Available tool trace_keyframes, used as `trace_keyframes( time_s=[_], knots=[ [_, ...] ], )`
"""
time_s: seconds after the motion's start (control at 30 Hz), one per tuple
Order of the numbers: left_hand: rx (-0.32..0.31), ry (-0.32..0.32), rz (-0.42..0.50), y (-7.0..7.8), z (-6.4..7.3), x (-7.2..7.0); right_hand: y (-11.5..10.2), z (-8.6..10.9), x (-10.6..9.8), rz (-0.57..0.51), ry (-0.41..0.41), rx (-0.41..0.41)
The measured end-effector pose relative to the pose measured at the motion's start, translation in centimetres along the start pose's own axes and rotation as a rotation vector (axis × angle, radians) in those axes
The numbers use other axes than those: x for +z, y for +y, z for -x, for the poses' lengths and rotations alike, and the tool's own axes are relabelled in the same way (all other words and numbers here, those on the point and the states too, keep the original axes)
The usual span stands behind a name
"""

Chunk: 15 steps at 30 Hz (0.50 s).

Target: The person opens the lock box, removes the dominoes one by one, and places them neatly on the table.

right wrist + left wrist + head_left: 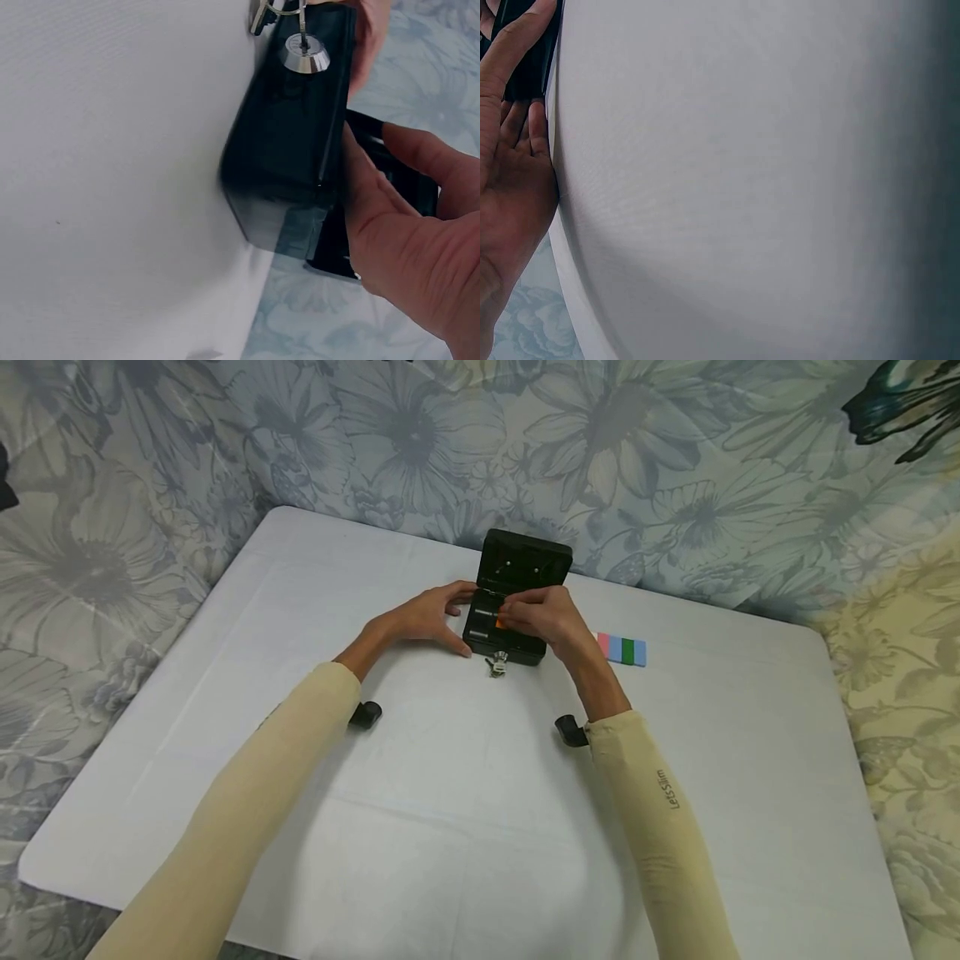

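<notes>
A small black cash box (506, 649) stands on the white table with its lid (523, 560) raised. My left hand (422, 615) holds the box's left end, thumb by the front corner and fingers toward the back. Over the open box, my right hand (546, 614) pinches a small orange piece (500, 622), mostly covered by the fingers. A key with its ring hangs from the silver lock (306, 56) on the box front. In the left wrist view, the left hand (514, 176) lies along the dark box. The right hand (420, 225) reaches over its rim in the right wrist view.
Flat coloured pieces (627, 651), pink, blue and green, lie in a row right of the box. Black wrist devices (366, 715) show by both cream sleeves. Floral cloth (420, 443) hangs behind the white table (450, 827).
</notes>
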<state>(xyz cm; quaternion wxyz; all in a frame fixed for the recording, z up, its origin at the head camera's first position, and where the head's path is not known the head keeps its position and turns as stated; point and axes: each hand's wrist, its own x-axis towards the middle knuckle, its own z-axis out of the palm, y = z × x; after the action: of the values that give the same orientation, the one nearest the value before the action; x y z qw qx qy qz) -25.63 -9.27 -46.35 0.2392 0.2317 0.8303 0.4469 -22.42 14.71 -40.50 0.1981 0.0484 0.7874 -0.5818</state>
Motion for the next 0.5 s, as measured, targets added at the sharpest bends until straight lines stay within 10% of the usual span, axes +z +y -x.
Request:
trace_keyframes(
  time_s=[0.5],
  knots=[
    [0.013, 0.009, 0.005, 0.1, 0.0, 0.1, -0.9, 0.5, -1.0, 0.09, 0.137, 0.018]
  ],
)
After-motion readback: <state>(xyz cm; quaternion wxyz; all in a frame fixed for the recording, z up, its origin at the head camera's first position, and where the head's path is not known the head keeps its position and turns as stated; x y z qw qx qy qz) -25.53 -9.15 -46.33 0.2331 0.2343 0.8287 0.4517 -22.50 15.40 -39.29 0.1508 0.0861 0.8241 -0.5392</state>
